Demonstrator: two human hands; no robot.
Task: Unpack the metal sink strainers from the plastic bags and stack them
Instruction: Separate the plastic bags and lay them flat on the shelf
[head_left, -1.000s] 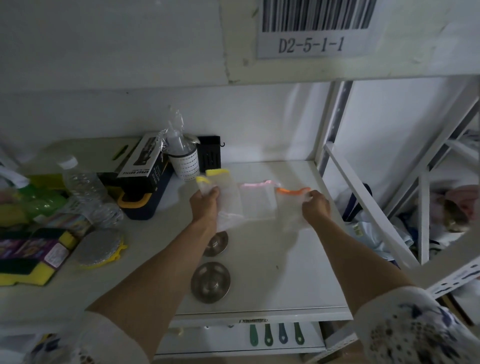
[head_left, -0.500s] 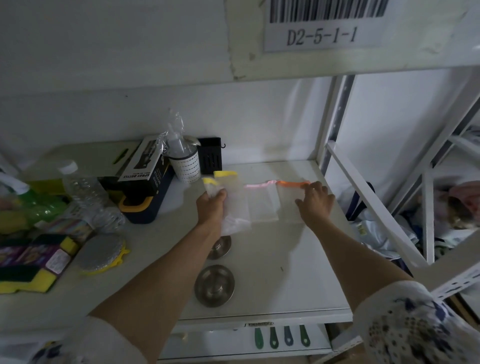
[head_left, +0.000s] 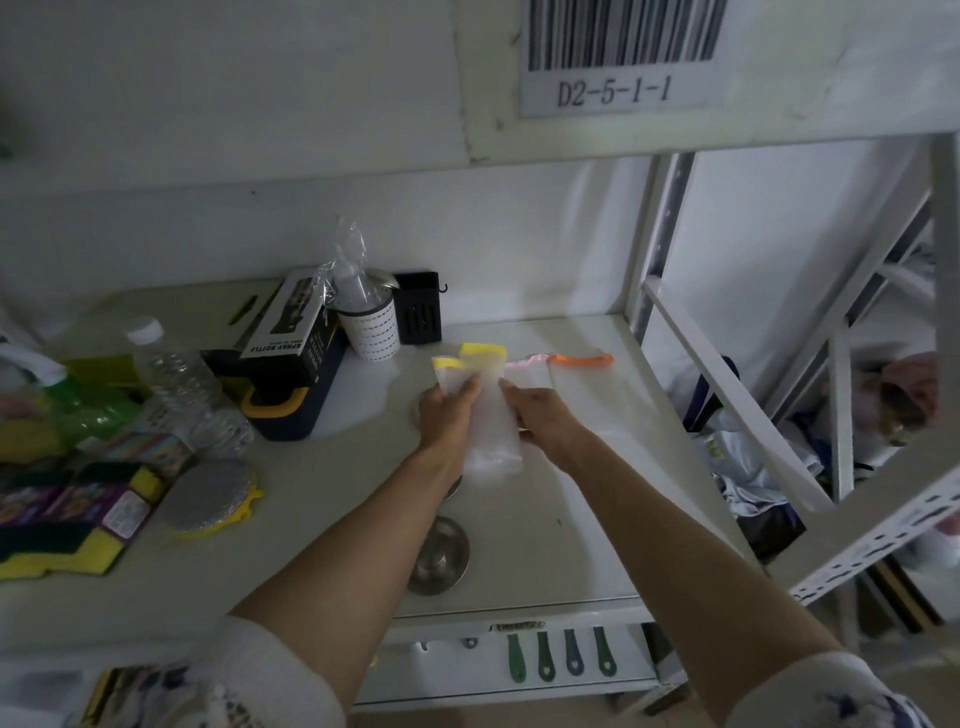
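1. Shelf (head_left: 571, 545): carries everything listed; the label (head_left: 621, 57) sits on the beam above it.
2. Strainer (head_left: 439, 556): near the front edge, between the two forearms; a second one lies just behind it, mostly hidden under the left wrist.
3. Bags (head_left: 491, 415): held between the left hand (head_left: 447, 410) and right hand (head_left: 540, 415), above the shelf's middle.
4. More bags (head_left: 561, 364): flat on the shelf behind the right hand.
5. Box (head_left: 291, 332), cup (head_left: 371, 332) and holder (head_left: 418, 309): in a row at the back, left to right.
6. Bottle (head_left: 182, 384): left of the box.
7. Scourer (head_left: 208, 499) and sponges (head_left: 67, 525): front left, the sponges leftmost.
8. Handles (head_left: 558, 654): hang below the front edge.
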